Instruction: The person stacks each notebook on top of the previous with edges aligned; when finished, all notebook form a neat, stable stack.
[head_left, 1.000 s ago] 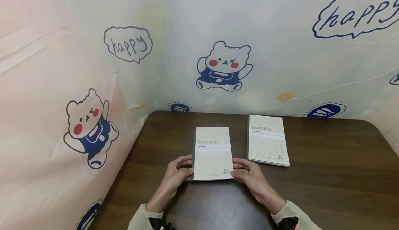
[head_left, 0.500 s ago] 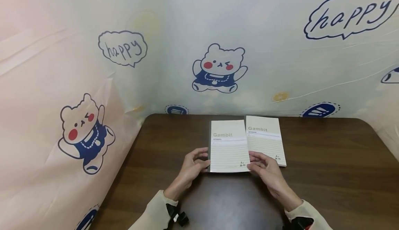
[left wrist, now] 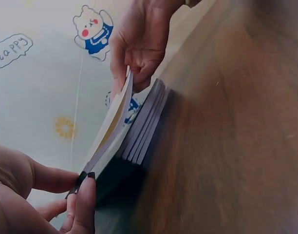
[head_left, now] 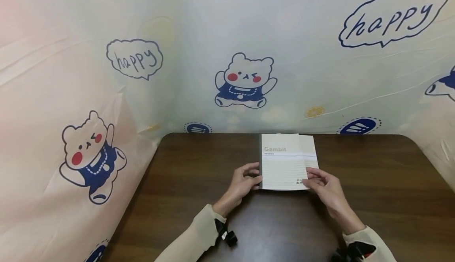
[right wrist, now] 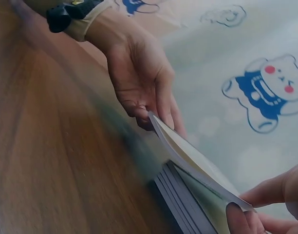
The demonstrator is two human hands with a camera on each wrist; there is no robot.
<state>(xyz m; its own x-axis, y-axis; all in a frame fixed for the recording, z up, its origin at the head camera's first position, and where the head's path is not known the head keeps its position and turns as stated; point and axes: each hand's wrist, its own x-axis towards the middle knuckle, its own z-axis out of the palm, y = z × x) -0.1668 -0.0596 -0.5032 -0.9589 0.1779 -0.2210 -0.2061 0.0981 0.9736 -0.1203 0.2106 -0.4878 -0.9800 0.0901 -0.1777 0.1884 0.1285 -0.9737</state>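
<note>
Both hands hold one white notebook [head_left: 282, 169] with a dark spine and "Gambit" printed on its cover. My left hand [head_left: 239, 185] pinches it at the lower spine side, thumb on top. The lower right edge is pinched by my right hand [head_left: 329, 193]. Beneath it lies a stack of several notebooks [left wrist: 145, 127], whose right strip shows past the held one in the head view. Both wrist views show a gap between the held notebook, its pages slightly parted and bowed, and the stack. Most of the stack's top cover is hidden from the head camera.
The stack rests near the far edge of a dark brown wooden table [head_left: 199, 159]. Behind and to the left hangs a pale curtain [head_left: 192, 37] printed with bears and "happy" bubbles. Both wrists carry black camera straps [head_left: 224, 232].
Both hands have carried the notebook right and away from me, from beside the stack to over it. It now covers most of the stack in the head view, which has shifted slightly.
</note>
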